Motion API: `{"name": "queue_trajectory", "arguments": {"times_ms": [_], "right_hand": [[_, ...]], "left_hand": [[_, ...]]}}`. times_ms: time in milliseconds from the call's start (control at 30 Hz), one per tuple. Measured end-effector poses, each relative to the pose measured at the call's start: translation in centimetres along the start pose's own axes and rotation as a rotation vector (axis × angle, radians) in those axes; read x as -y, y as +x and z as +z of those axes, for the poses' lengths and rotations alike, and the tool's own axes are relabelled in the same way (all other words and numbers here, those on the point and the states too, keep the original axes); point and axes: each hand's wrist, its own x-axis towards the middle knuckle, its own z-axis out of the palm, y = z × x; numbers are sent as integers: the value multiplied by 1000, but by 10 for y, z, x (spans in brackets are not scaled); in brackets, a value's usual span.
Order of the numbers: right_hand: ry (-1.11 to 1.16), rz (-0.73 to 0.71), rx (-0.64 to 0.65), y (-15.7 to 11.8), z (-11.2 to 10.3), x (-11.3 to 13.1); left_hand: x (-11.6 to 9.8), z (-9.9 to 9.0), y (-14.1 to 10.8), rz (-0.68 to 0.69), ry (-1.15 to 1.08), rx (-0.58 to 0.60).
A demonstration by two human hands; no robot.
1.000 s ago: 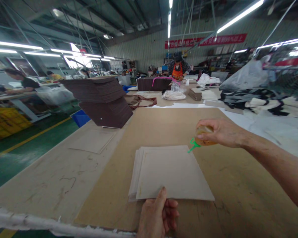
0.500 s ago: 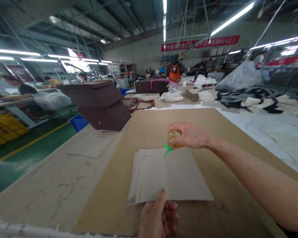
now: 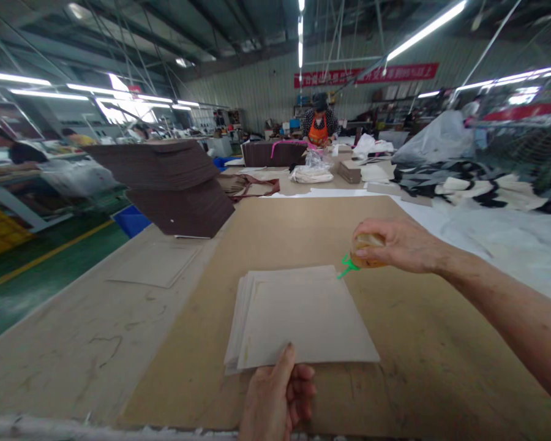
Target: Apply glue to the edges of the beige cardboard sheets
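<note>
My right hand (image 3: 399, 245) is wrapped round a squeeze glue bottle (image 3: 367, 249) of amber colour, tipped so its green nozzle (image 3: 348, 267) points down and left. The nozzle tip is at the far right corner of the top sheet in a stack of pale grey sheets (image 3: 303, 318). Faint yellowish streaks run along that sheet's left margin. At the near edge, my left hand (image 3: 275, 392) has its thumb on top of the stack and its other fingers curled in by the edge.
Brown board (image 3: 183, 373) lies under the stack. To the left, a loose sheet (image 3: 153, 263) lies before a tall pile of dark brown panels (image 3: 179, 208). Black and white scraps (image 3: 477, 184) are heaped at right. Across the table stands a person in an orange apron (image 3: 319, 128).
My right hand has carried the glue bottle rightward along the far edge to the corner. My left thumb stays on the near edge. The whole view has shifted slightly.
</note>
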Motion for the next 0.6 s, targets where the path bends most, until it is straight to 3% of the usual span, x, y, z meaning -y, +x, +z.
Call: {"name": "queue_trajectory", "arguments": {"times_ms": [300,500,600], "right_hand": [[209,-84,271,-40,-16,30],[6,-99,48,-17,-4,12],[-32,-113,7,-16,-2,8]], "left_hand": [[-2,0,-6,5,-35,11],[-3,1,-6,27,-40,-13],[-1,1,-6,29,-40,-12]]}}
